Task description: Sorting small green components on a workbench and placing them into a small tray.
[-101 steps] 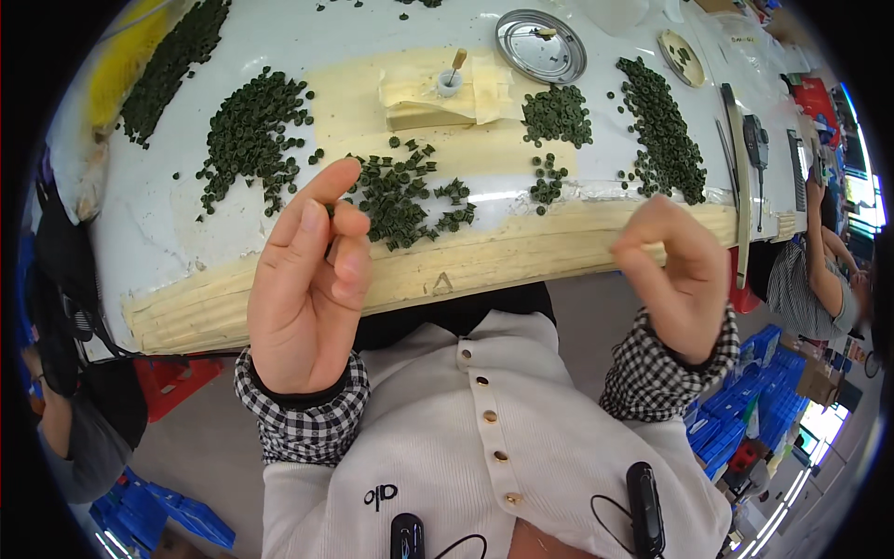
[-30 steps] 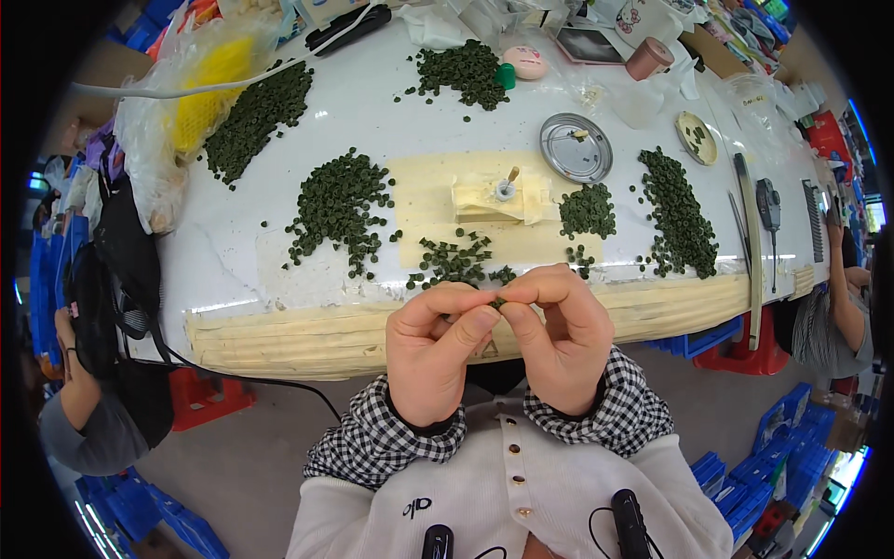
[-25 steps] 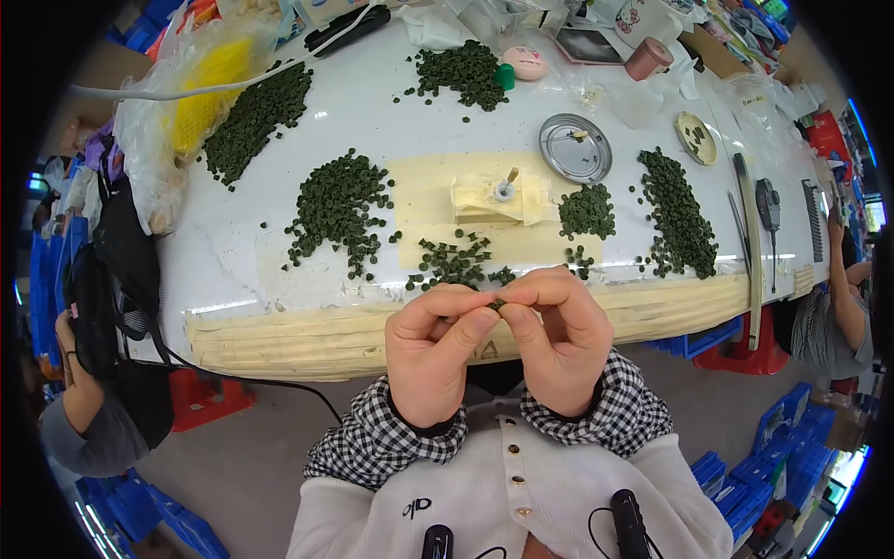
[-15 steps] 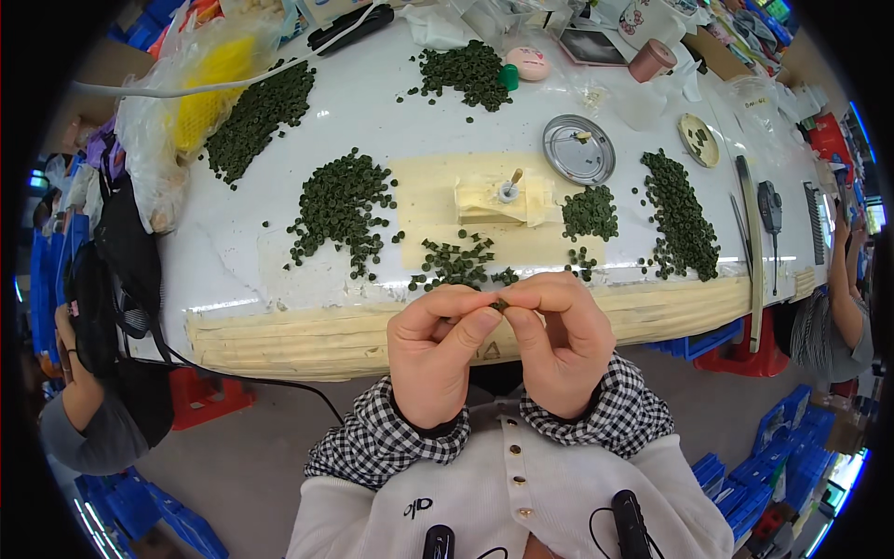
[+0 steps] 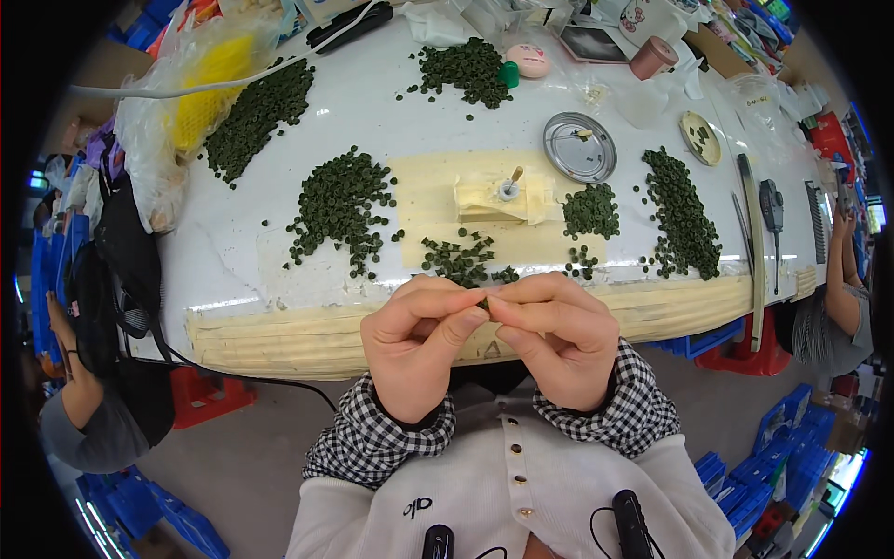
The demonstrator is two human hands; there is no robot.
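Note:
Just past the table's front edge, my left hand (image 5: 407, 347) pinches a small dark green piece (image 5: 483, 305) between thumb and index finger. My right hand (image 5: 565, 343) meets it from the other side, its bent fingertips at the piece and its thumb a little lower. Fingertips cover most of the piece, so its exact shape is hidden. Right behind my hands lies a loose group of small dark green spool-like pieces (image 5: 458, 259). Beyond it, a small block wrapped in yellowish tape (image 5: 484, 202) has a white tube with a thin brownish stick upright in it.
Heaps of similar green pieces lie left (image 5: 340, 207), right (image 5: 683, 219) and at the back (image 5: 466, 73). A round metal lid (image 5: 579, 163) and a cream dish (image 5: 698, 140) hold small bits. Long tools (image 5: 771, 210) lie far right. Other people sit at both sides.
Both hands have shifted slightly left with the piece. My right thumb has dropped away from its index finger. The heaps on the table look the same.

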